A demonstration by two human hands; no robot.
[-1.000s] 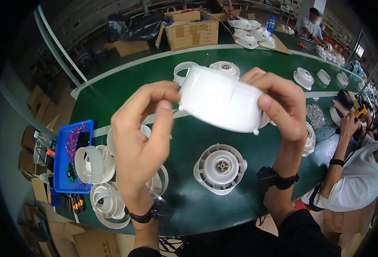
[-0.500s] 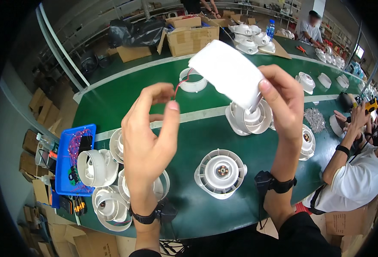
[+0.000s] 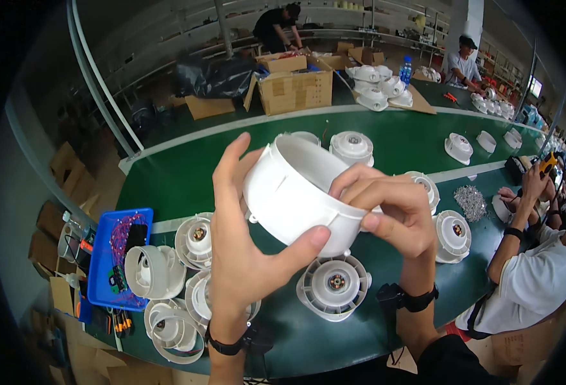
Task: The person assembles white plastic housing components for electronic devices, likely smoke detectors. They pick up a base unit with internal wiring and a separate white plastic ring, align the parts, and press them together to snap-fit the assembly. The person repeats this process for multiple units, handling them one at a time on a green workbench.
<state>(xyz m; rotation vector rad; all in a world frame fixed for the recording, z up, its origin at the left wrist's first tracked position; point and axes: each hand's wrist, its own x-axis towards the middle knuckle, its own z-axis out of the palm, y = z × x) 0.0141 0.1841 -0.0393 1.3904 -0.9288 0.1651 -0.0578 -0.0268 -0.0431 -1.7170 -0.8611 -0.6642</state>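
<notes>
A white plastic ring [image 3: 289, 205] is held up above the table, tilted, with its opening toward the top. My left hand [image 3: 244, 269] supports its left side, the thumb pressed along the lower outer wall. Gripping the right wall is my right hand [image 3: 392, 212], its fingers inside the rim and its thumb outside. Under the ring, a round white finned housing [image 3: 334, 289] rests on the green table, a small component showing at its centre. To the left of my left wrist stand several similar housings [image 3: 196, 237], some with rings [image 3: 148, 273].
A blue tray [image 3: 96, 282] of wires lies at the left, beside screwdrivers [image 3: 123, 321]. Across the table are more housings [image 3: 351, 149], a cardboard box [image 3: 296, 90] and a blue bottle [image 3: 405, 69]. A pile of small metal parts [image 3: 471, 202] lies near a co-worker's arm [image 3: 520, 215] at right.
The ring has come down and turned, its opening now facing upward. My left hand has moved from beside the red wire onto the ring. The wire is now hidden.
</notes>
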